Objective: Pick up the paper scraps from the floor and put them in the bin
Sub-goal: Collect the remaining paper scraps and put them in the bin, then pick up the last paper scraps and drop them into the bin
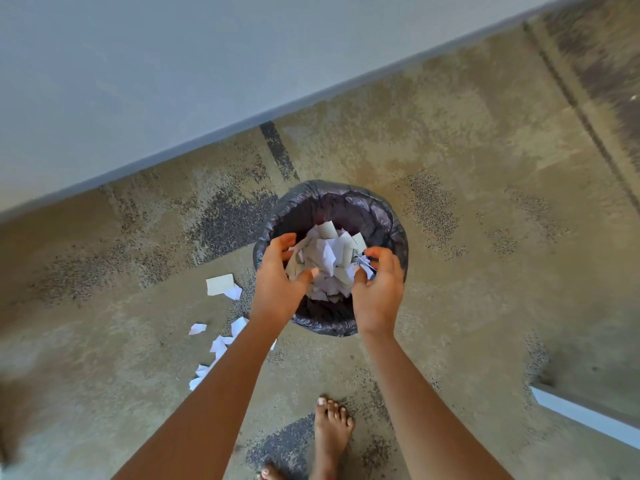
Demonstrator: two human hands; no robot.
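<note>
Paper scraps (327,261), white sheets mixed with beige card pieces, sit in a crumpled heap at the mouth of the bin (332,188), bunched between the person's two hands. The left hand (277,282) cups the left side of the heap, its fingers curled over the far edge and its thumb pressed in at the near side. The right hand (379,292) cups the right side in the same way, so the hands stand apart with the paper scraps clasped between them. Whether the bottom of the heap rests on anything inside the bin cannot be told. The bin is round, lined with a black plastic bag (381,220) folded over its rim, and stands on the floor (467,168) of mottled, speckled concrete. Just left of the bin a beige card piece (220,284) lies on the floor with a small white piece touching it, and a trail of loose scraps (218,344) runs nearer from there, partly hidden by the left forearm. A bare foot (330,431) stands near the bin's near side. A pale wall (138,81) runs along the far left, and a white strip (585,415) lies at the near right.
</note>
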